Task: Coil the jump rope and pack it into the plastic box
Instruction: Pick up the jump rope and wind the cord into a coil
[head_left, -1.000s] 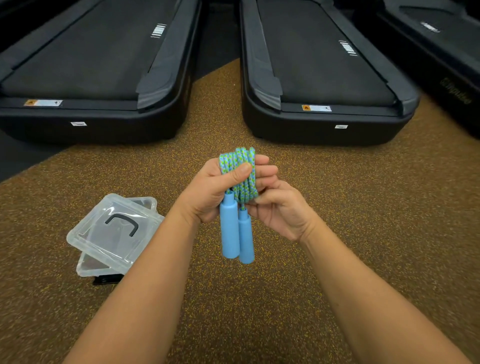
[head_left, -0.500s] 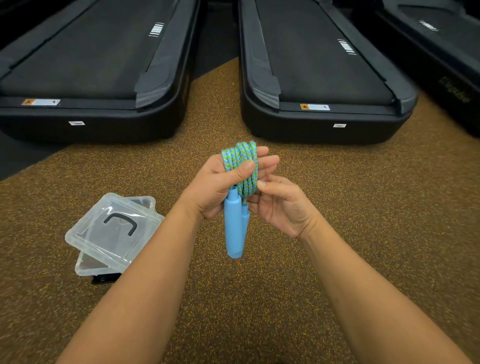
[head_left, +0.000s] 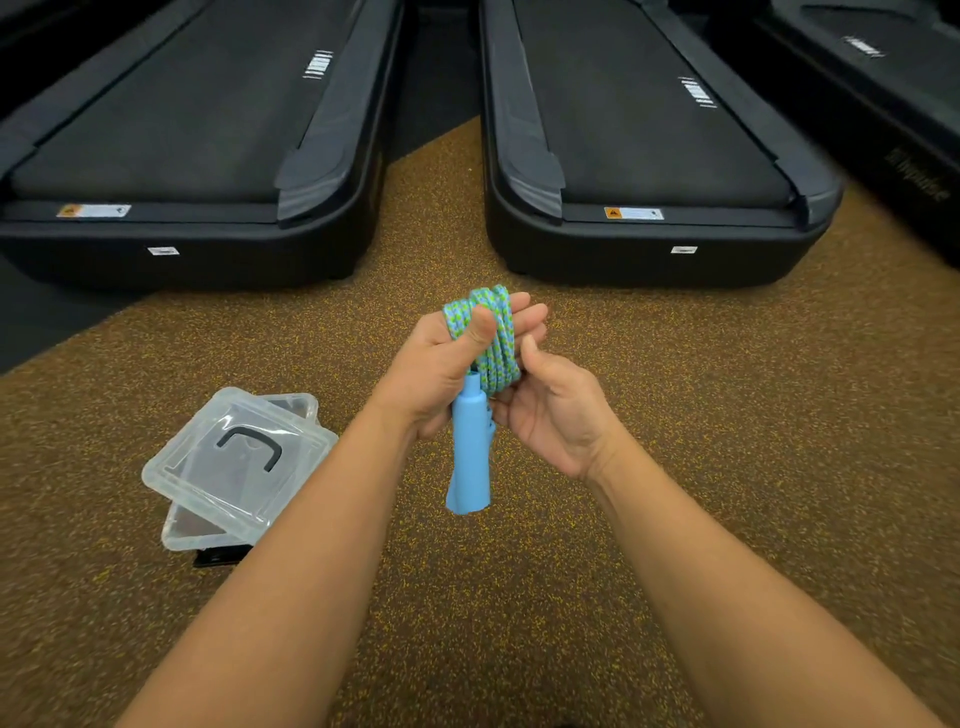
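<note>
Blue and green braided cord, the jump rope, is wound in several loops over the fingers of the left hand, in the air above the speckled rubber floor. The grip of this hand is clenched on the coil: the thumb presses the loops against the fingers. The two blue handles hang down together below the palm. The right hand is just beside the coil, with its thumb at the side of the loops.

The step in hand is, I think, to secure the coil before packing. To do it well, the left thumb should not let the loops go until the right hand takes the bundle. The handles should be folded along the coil so that the bundle becomes shorter. The plastic box lies on the floor to the left, well apart, and its clear lid sits askew on top, so the lid must come off first.

The right fingers go behind the rope and handles, so I cannot tell if this grip grasps or only supports. The handles overlap and are a little blurred. The inside of the box is hard to make out. The black treadmills behind are cut off at the top.
</note>
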